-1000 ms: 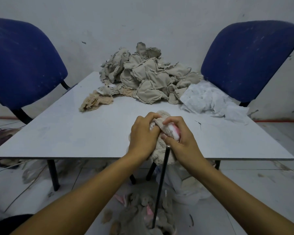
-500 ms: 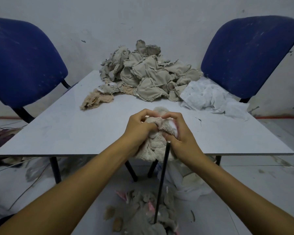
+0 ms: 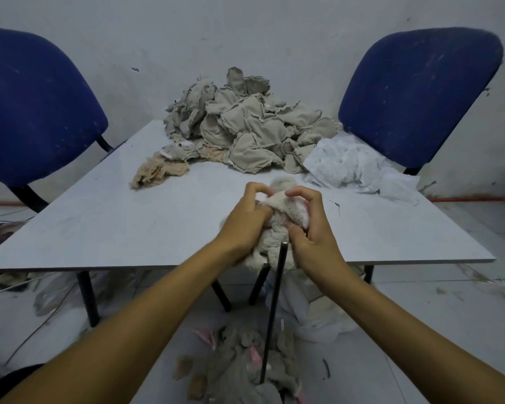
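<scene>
At the bottom centre of the frame, a black rod (image 3: 274, 310) is rising from scraps (image 3: 233, 374) on the floor, its tip ending just under the fuzzy beige piece (image 3: 280, 204) at the table's (image 3: 114, 223) near edge. My left hand (image 3: 245, 220) is pinching its left side and my right hand (image 3: 312, 228) its right, both equally near. The piece is hanging top to bottom, in line with the rod. Higher up, a heap of beige pieces (image 3: 245, 132) is lying.

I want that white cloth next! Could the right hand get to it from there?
Probably yes: only bare table lies between the right hand and the white cloth. But its fingers grip the fuzzy cloth, so they'd need to let go.
</scene>
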### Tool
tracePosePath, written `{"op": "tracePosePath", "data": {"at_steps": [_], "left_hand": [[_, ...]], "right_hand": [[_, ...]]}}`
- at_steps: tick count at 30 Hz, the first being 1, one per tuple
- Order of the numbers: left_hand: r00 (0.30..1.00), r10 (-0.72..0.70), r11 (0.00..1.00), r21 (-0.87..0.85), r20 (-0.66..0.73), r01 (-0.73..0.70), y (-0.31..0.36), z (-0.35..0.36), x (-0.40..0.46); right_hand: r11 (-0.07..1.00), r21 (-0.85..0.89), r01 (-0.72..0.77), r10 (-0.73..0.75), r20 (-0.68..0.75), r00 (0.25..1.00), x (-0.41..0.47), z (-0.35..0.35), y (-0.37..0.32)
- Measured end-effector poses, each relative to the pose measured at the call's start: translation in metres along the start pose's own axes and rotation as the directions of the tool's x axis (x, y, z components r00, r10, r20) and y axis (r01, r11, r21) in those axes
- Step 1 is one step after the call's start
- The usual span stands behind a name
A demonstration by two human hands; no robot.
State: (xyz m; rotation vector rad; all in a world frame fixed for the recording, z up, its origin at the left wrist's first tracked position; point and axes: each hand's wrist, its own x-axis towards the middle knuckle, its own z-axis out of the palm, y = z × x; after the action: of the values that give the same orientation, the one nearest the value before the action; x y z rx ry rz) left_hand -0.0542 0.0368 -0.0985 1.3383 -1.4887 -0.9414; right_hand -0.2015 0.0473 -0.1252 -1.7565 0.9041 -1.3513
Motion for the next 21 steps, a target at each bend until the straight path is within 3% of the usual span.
{"op": "tracePosePath", "data": {"at_steps": [2,3,5,8,10,11,12,14,16,17,19,21], "left_hand": [[0.963,-0.022,0.982,-0.174,0.269,0.071,0.000,-0.015,0.003],[0.936,-0.029,0.981,-0.172,0.350,0.095,-0.001,-0.021,0.004],[0.935,-0.021,0.991,-0.115,0.354,0.066,-0.005,-0.026,0.004],[0.999,-0.010,0.994,-0.110,-0.045,0.004,-0.008,-0.019,0.006],[0.958,0.041,0.998,-0.035,-0.284,-0.053,-0.007,-0.016,0.007],[0.948,0.076,0.997,0.004,-0.309,-0.078,-0.006,-0.017,0.007],[0.961,0.091,0.995,-0.003,-0.261,-0.095,-0.004,-0.017,0.008],[0.999,0.043,0.984,-0.175,0.008,-0.041,0.003,-0.020,0.007],[0.938,-0.012,0.896,-0.413,0.347,0.164,0.009,-0.027,0.008],[0.892,-0.001,0.844,-0.478,0.453,0.244,0.013,-0.032,0.008],[0.883,0.043,0.810,-0.534,0.467,0.243,0.018,-0.037,0.011],[0.964,0.080,0.841,-0.536,0.252,0.071,0.025,-0.035,0.012]], "right_hand": [[1.000,0.012,-0.014,0.014,-0.011,1.000,0.001,-0.001,-0.002],[1.000,0.023,-0.016,0.016,-0.013,1.000,0.001,-0.001,-0.002],[1.000,0.017,0.013,-0.013,0.003,1.000,0.001,-0.001,-0.006],[0.994,-0.014,0.112,-0.110,0.087,0.990,0.006,0.000,-0.015],[0.975,-0.100,0.198,-0.182,0.154,0.971,0.009,0.000,-0.022],[0.962,-0.137,0.238,-0.214,0.166,0.963,0.011,0.000,-0.023],[0.952,-0.157,0.261,-0.236,0.163,0.958,0.012,0.000,-0.024],[0.940,-0.182,0.288,-0.262,0.154,0.953,0.016,-0.004,-0.027],[0.926,-0.215,0.311,-0.279,0.166,0.946,0.022,-0.013,-0.032],[0.916,-0.234,0.326,-0.288,0.180,0.940,0.026,-0.020,-0.035],[0.899,-0.273,0.342,-0.292,0.206,0.934,0.034,-0.032,-0.043],[0.899,-0.294,0.326,-0.289,0.160,0.944,0.037,-0.041,-0.051]]}}
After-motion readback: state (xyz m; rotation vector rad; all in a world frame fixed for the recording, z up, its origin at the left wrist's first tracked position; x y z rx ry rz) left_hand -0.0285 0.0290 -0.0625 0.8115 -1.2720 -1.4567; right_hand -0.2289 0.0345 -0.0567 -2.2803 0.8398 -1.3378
